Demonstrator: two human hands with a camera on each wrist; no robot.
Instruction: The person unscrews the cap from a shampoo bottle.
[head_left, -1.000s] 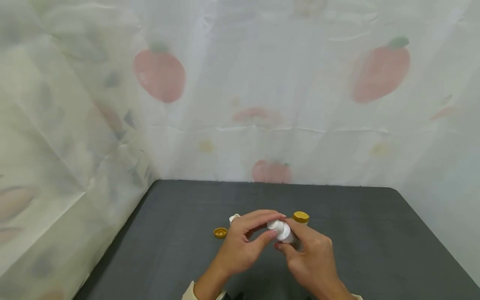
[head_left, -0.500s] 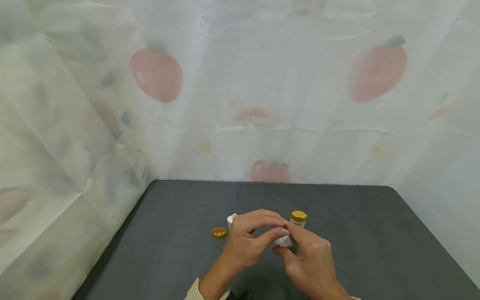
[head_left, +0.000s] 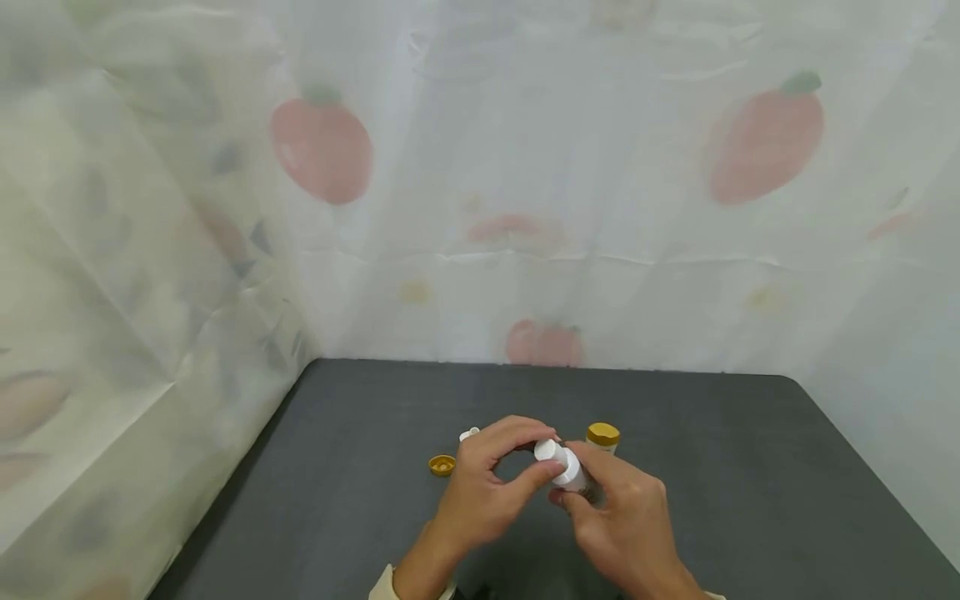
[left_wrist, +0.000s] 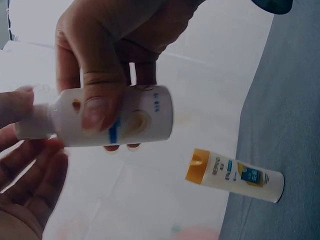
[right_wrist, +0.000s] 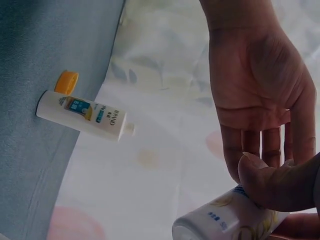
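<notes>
The small white bottle (left_wrist: 142, 118) is tilted above the tabletop (head_left: 750, 475); the right hand (head_left: 630, 508) grips its body — likely to steady it — while the left hand (head_left: 483, 483) pinches its white cap (head_left: 548, 451), though the contact is partly hidden. Beyond stand a gold-capped bottle (left_wrist: 242, 176) and an uncapped bottle (right_wrist: 82, 114).

There hung pale, fruit-printed sheeting (head_left: 637, 208) beyond the far edge of the grey desk (head_left: 750, 483), creased beside the left edge!

White bottle (left_wrist: 142, 116), yellow cap (right_wrist: 66, 82), fruit-patterned sheet (head_left: 450, 150)
</notes>
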